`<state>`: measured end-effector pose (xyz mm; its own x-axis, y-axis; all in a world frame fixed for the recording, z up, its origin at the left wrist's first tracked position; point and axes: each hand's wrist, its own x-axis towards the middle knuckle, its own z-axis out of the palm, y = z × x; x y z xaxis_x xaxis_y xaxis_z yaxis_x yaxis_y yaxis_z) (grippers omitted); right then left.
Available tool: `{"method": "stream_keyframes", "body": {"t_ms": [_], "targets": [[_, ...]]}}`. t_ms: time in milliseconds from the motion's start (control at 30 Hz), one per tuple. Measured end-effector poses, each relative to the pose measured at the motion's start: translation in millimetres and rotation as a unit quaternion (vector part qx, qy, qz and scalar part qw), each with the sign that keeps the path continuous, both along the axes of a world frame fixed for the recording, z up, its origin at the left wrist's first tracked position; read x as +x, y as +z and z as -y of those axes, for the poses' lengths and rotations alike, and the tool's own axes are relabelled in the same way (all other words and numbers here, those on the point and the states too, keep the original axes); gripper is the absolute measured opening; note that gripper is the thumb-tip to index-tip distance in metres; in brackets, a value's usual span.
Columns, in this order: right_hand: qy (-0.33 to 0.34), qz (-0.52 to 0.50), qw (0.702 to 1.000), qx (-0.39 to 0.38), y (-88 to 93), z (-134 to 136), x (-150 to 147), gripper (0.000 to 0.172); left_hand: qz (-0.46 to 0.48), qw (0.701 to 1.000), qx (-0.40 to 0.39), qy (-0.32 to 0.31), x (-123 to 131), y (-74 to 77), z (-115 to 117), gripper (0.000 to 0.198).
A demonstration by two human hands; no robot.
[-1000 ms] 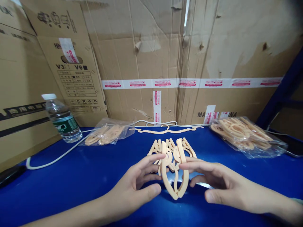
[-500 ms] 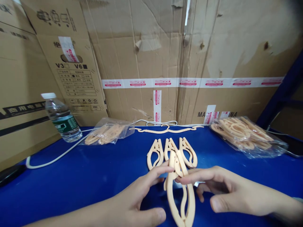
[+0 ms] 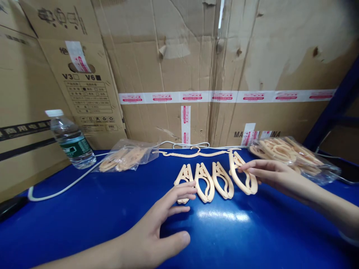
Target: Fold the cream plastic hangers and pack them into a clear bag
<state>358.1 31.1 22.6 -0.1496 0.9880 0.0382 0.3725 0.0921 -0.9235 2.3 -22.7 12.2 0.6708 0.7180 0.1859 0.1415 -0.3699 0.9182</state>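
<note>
Three folded beige plastic hangers (image 3: 206,181) lie in a row on the blue table (image 3: 84,209). My right hand (image 3: 266,173) holds a fourth folded hanger (image 3: 241,175) at the right end of that row, low over the table. My left hand (image 3: 165,220) hovers with fingers spread just in front of the leftmost hanger (image 3: 183,179), fingertips close to it, holding nothing. An unfolded hanger (image 3: 196,152) lies flat behind the row.
A clear bag of hangers (image 3: 291,158) lies at the right, another bag (image 3: 126,157) at the back left. A water bottle (image 3: 70,140) stands far left, with a white cable (image 3: 61,186) running past it. Cardboard boxes (image 3: 182,74) wall off the back.
My right hand has carried the folded hanger from in front of me, away and rightward, to the right end of the row. My left hand let go of it and stays spread near the leftmost hanger.
</note>
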Motion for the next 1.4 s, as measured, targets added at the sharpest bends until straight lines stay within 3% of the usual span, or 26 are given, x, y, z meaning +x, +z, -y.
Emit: {"method": "stream_keyframes", "body": {"t_ms": [267,500,667,767,833,967,1100,1400], "targets": [[0.06,0.131,0.989,-0.021,-7.0,-9,11,0.044,0.012,0.998,0.041,0.035,1,-0.7,-3,0.053],[0.095,0.229,0.968,0.035,-8.4,-3,8,0.042,0.004,0.994,0.091,0.056,2,-0.4,-6,0.046],[0.097,0.305,0.941,0.111,-3.6,4,9,0.052,-0.093,0.966,0.221,0.097,1,-5.7,-4,0.049],[0.108,0.353,0.912,0.179,1.2,14,4,0.056,-0.169,0.942,0.273,0.092,3,-5.7,-1,0.05],[0.129,0.375,0.899,0.186,2.9,22,-4,0.062,-0.222,0.926,0.293,0.088,6,-4.2,0,0.05],[0.165,0.417,0.881,0.154,2.5,40,-27,0.076,-0.314,0.896,0.3,0.091,13,-0.4,1,0.06],[0.192,0.432,0.869,0.146,-1.1,48,-45,0.078,-0.368,0.879,0.294,0.08,23,1.0,-1,0.073],[0.209,0.431,0.862,0.168,-15.1,40,-50,0.08,-0.35,0.882,0.304,0.087,29,-10.1,-17,0.072]]}}
